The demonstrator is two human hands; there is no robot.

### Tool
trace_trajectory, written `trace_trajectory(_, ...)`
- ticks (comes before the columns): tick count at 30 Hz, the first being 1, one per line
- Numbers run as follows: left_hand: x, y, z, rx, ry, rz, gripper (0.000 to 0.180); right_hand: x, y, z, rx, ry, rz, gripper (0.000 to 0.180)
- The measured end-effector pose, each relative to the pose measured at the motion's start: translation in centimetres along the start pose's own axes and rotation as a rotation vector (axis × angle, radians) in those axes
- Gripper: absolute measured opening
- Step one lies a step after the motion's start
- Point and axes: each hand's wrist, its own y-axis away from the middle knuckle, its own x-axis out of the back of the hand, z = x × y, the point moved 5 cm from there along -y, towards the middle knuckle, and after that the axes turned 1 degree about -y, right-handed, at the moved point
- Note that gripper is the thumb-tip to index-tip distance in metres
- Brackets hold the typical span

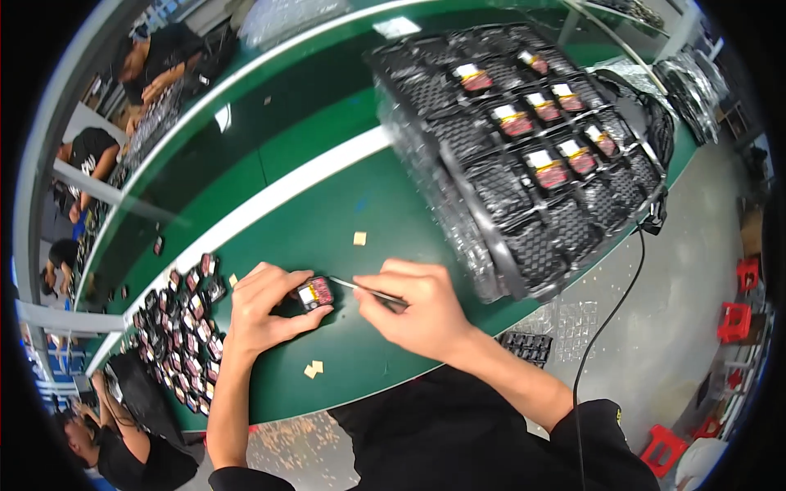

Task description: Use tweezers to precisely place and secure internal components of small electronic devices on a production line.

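Note:
My left hand [264, 307] grips a small black-cased electronic module [314, 293] between thumb and fingers, just above the green table. Its upper face shows a red part, a white patch and a yellow strip. My right hand [417, 308] is closed around slim metal tweezers [368, 292]. Their tip points left and lies close to the module's right edge; whether it touches cannot be made out. Small tan square pieces lie about: one square [360, 238] beyond my hands and a pair of squares [314, 369] nearer me.
Left of my left hand spreads a pile of similar modules [184, 335]. At the far right, stacked black trays [508, 196] hold several modules in their pockets. A white-edged conveyor [311, 168] runs behind the table [327, 213]. A black cable [610, 327] hangs at right. Co-workers sit at left.

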Motion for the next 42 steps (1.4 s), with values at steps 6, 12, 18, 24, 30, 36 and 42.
trace_trajectory(6, 2.7, -12.7, 3.7, -0.100, 0.253, 0.131, 0.038, 0.7, 0.5, 0.3, 0.009, -0.008, 0.006, 0.015)
trace_trajectory(12, 0.3, -28.2, 8.3, -0.376, 0.212, 0.013, 0.047, 0.6, -0.1, -0.5, 0.005, 0.031, -0.035, 0.016)
trace_trajectory(18, -2.3, -30.7, 4.1, -0.389, 0.094, -0.054, 0.037, 0.0, -0.2, -0.9, -0.051, -0.005, -0.044, 0.016)
trace_trajectory(24, 1.7, -22.3, -3.0, -0.153, 0.030, 0.218, 0.029, 0.9, 0.0, -0.9, -0.057, 0.105, -0.051, 0.016)
trace_trajectory(30, 8.7, -3.5, -22.1, 0.604, -0.684, -0.220, 0.041, 0.0, -0.4, -1.4, -0.026, 0.105, -0.116, 0.017)
trace_trajectory(36, 13.9, 10.2, -27.6, 0.803, -0.576, -0.015, 0.037, -0.4, -0.4, -1.9, -0.037, 0.101, -0.112, 0.016)
trace_trajectory(42, 7.7, 1.0, -12.7, 0.332, -0.161, 0.013, 0.038, 0.5, -0.2, -0.4, -0.114, 0.151, -0.027, 0.015)
